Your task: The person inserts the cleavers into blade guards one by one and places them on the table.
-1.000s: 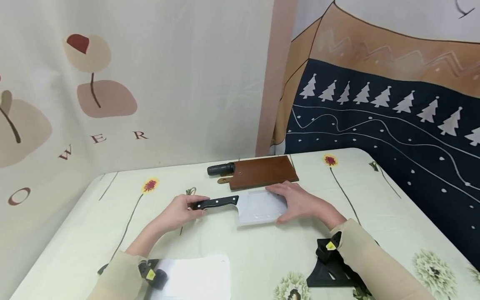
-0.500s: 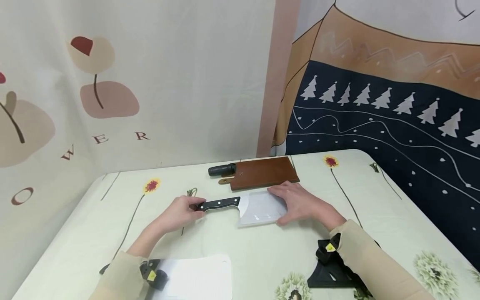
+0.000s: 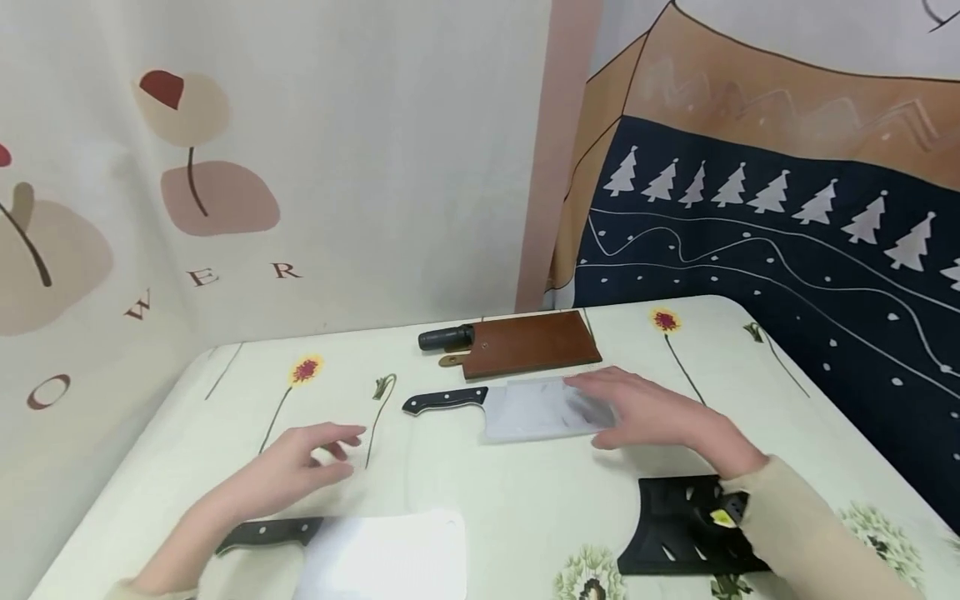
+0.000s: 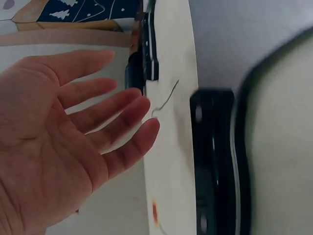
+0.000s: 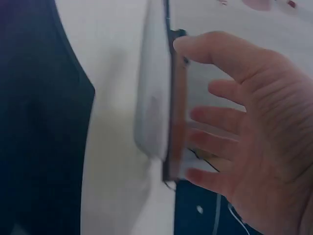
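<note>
A cleaver point(image 3: 551, 408) with a black riveted handle lies flat mid-table, its blade pale and whitish. My right hand point(image 3: 652, 412) hovers at the blade's right end, covering part of it. Seen from the right wrist, the fingers point(image 5: 215, 139) are spread and loosely bent, apart from the cleaver's blade point(image 5: 152, 93). To the left of the handle, my left hand point(image 3: 300, 462) is in the air with relaxed fingers and nothing in it. Below that hand lies a second cleaver point(image 3: 382, 550), its bright blade cut off by the frame's lower edge; its black handle point(image 4: 212, 161) fills the left wrist view's foreground.
Toward the back lies a brown rectangular sheath point(image 3: 532, 343) with a black handle point(image 3: 446, 338) sticking out at its left. A black slotted plate point(image 3: 675, 521) lies at the front right, partly under my right forearm. Printed curtains point(image 3: 375, 167) hang behind the table.
My left hand has let go of the middle cleaver's handle and moved down and left. My right hand has loosened from the blade and shifted right. That cleaver now lies slightly further right.
</note>
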`<action>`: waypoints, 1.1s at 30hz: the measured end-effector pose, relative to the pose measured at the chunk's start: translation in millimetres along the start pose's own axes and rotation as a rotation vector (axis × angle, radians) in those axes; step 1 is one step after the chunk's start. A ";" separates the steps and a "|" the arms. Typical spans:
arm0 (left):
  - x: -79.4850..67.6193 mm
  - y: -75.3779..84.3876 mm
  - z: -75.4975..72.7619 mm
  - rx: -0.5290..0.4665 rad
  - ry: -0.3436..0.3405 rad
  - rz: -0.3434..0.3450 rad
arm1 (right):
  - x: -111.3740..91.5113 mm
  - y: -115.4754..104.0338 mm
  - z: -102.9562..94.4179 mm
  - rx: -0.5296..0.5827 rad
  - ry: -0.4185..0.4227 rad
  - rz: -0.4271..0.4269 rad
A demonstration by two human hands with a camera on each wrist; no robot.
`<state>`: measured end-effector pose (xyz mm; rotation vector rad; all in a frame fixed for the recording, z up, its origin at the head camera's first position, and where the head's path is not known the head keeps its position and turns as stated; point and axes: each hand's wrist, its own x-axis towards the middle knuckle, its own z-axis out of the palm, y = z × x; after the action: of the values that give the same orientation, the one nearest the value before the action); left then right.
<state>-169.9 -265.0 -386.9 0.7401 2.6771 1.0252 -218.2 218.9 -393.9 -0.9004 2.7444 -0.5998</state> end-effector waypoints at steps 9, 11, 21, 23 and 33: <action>-58.5 -32.1 -4.6 0.071 0.055 0.089 | -74.6 8.4 -7.1 0.107 -0.071 0.078; -66.7 -40.8 -2.1 0.062 0.065 0.134 | -87.6 14.0 -3.8 0.130 -0.109 0.083; -89.3 -68.7 0.4 0.056 0.069 0.131 | -126.5 37.9 16.6 0.137 -0.160 0.044; -90.6 -73.1 1.6 0.065 0.069 0.157 | -129.3 40.8 21.6 0.102 -0.133 0.023; -87.7 -81.1 7.0 0.130 0.121 0.293 | -138.8 46.4 36.4 0.077 -0.012 -0.047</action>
<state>-123.5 -357.6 -447.0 1.1596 2.8176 0.9928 -120.9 324.9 -439.2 -0.9497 2.6765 -0.7006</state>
